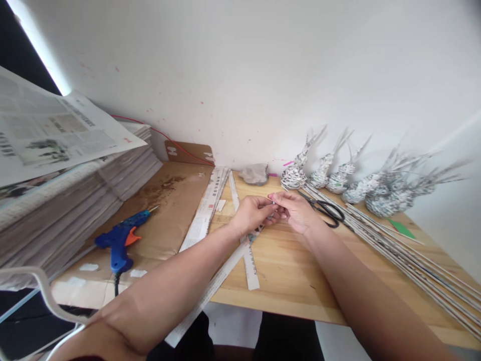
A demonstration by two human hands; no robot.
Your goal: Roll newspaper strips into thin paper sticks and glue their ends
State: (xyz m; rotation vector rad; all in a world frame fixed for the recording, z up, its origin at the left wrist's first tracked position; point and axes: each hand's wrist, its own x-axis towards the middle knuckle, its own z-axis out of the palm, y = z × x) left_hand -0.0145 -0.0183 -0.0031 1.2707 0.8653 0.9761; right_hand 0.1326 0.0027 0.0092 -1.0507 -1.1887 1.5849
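Both hands meet over the middle of the wooden table. My left hand (255, 214) is closed, its thumb and fingertips pinching a newspaper strip (224, 273). My right hand (296, 209) pinches the same paper from the other side, fingertips touching those of the left. The strip trails from under the left hand toward the lower left, past the table's front edge. Its part between the fingers is mostly hidden. Beneath it, another newspaper strip (251, 271) lies on the wood. Black-handled scissors (330, 210) rest just right of my right hand.
Left, a blue glue gun (120, 240) lies on cardboard (176, 200) beside a tall newspaper stack (86, 200). Cut strips (206, 205) lie at the cardboard's edge. Woven paper figures (340, 180) line the wall, near a grey cloth-like lump (254, 174). Thin paper rods (398, 255) extend right.
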